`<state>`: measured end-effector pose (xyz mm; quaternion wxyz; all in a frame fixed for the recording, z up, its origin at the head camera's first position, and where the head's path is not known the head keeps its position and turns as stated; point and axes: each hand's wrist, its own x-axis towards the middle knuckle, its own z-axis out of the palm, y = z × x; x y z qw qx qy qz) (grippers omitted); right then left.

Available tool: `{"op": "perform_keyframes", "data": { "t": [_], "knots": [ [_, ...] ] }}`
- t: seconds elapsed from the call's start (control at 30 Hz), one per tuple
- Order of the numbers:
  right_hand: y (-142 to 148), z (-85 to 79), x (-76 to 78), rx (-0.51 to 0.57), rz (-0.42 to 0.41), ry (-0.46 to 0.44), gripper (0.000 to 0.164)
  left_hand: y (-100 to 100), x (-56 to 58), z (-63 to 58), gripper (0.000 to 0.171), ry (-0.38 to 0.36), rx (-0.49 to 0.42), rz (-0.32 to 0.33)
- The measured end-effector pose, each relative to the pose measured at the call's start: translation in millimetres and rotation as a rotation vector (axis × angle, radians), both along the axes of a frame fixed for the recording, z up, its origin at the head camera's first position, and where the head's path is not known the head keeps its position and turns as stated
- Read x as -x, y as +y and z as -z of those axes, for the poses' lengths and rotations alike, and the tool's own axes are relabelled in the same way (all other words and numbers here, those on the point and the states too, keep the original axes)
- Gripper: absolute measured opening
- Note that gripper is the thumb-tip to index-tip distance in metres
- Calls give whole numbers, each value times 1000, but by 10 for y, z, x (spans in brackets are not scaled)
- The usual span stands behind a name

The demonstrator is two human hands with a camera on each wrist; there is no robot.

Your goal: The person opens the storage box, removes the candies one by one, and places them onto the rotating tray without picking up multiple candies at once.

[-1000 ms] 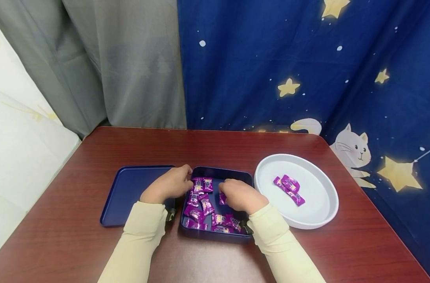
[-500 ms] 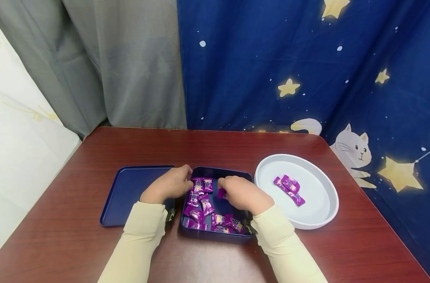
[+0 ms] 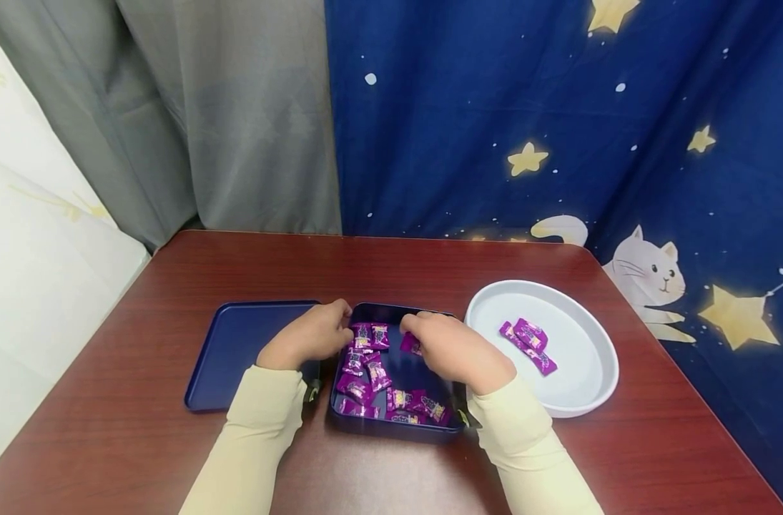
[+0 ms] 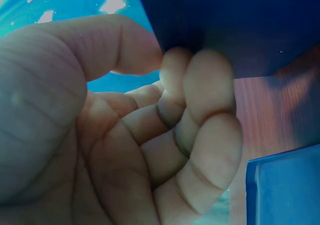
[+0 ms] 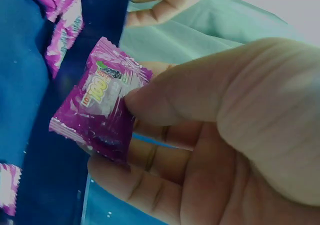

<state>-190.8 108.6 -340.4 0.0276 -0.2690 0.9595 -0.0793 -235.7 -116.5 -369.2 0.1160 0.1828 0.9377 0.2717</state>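
Observation:
A purple wrapped candy point(image 5: 102, 102) is pinched between the thumb and fingers of my right hand point(image 3: 458, 350), over the right half of a dark blue box point(image 3: 397, 430). My left hand point(image 3: 310, 335) grips the box's left wall near its far corner. Seen from the left wrist, thumb and curled fingers point(image 4: 207, 85) meet at the blue wall point(image 4: 240, 25). Several more purple candies point(image 3: 377, 372) lie inside the box, along its left side and near edge. The right hand covers part of the box's right side.
A white round tray point(image 3: 591, 386) stands right of the box, with a few purple candies point(image 3: 528, 345) on it. To the left lies a flat dark blue lid point(image 3: 237, 350), partly under the left forearm's reach. Curtains point(image 3: 468, 129) hang behind the brown table point(image 3: 391, 265).
My right hand has risen and shifted a little to the right with the candy between its fingers. The left hand stays at the box's wall.

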Motion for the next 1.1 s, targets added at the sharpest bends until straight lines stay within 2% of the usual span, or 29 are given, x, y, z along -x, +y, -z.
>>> {"op": "perform_keyframes", "data": {
  "t": [0.43,0.7,0.9,1.1],
  "knots": [
    [310,-155,14,77,87,-7,30,3,1,-30,37,1,3,-1],
    [581,-119,80,123,69,26,26,13,-4,-11,37,-11,5,-17],
    [778,-107,112,137,132,6,27,6,-16,-12,36,16,9,-6],
    [1005,-95,147,128,180,12,31,23,-24,5,37,9,0,-18]
  ]
}}
